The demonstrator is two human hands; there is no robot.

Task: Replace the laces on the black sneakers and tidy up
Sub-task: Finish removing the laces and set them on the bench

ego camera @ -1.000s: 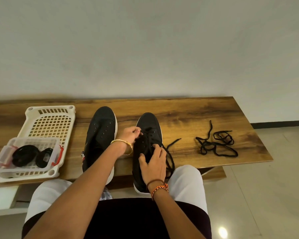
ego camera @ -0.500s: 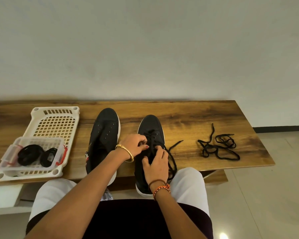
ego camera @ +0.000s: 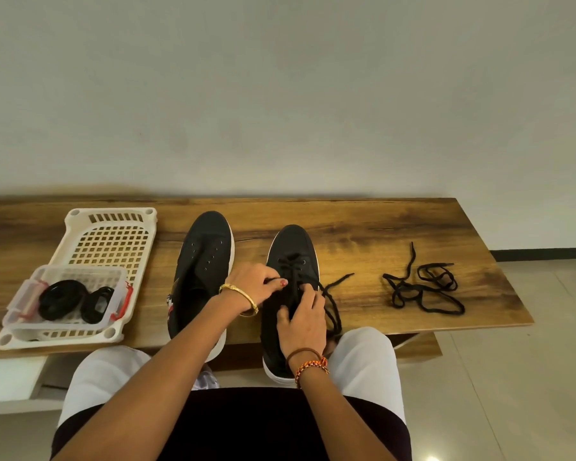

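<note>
While both hands [ego camera: 261,285] [ego camera: 302,316] pinch the lace [ego camera: 293,277], its free end [ego camera: 338,281] trails rightward, nearer the right hand.

wooden table [ego camera: 363,227] | white lattice basket [ego camera: 80,227], far left | clear box [ego camera: 120,287] inside, holding maybe 2 black coils [ego camera: 62,299]

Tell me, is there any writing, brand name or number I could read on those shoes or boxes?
None can be read.
Left sneaker: a red and white mark at its side, too small and blurred to read.
Right sneaker, clear box, white basket: no text shows.
</note>
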